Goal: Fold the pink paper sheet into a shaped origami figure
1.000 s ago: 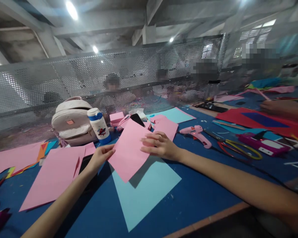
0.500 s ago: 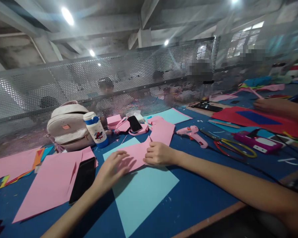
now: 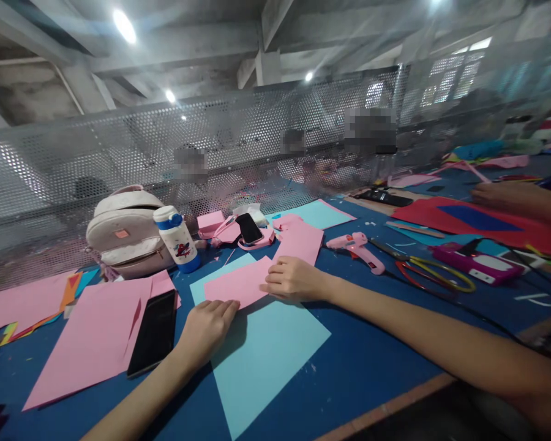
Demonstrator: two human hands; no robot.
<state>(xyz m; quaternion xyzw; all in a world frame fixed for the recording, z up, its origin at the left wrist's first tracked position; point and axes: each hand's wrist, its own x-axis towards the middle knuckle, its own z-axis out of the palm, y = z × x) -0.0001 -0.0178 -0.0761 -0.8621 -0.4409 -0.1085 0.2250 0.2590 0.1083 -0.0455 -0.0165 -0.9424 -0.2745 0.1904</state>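
Note:
A small rectangle of pink paper (image 3: 236,282) lies over the upper part of a light-blue sheet (image 3: 270,355) on the table. My left hand (image 3: 209,324) has its fingers closed on the near edge of the pink paper. At the right end, my right hand (image 3: 296,280) pinches the same piece, its thumb hidden from view. Behind that hand is a second pink piece (image 3: 300,242). Left of my left hand, a black phone (image 3: 153,331) rests partly on a larger pink sheet (image 3: 92,331).
A pink glue gun (image 3: 358,250), scissors (image 3: 436,272) and a purple device (image 3: 477,263) are to the right. A bottle (image 3: 178,242) and a backpack (image 3: 126,233) stand at the back left, before a perforated metal screen (image 3: 239,135). Another person's hand (image 3: 509,196) is far right.
My left hand has come down and closed on the near edge of the pink paper, where its fingers were spread over it. The paper now lies flatter, its raised right corner lowered.

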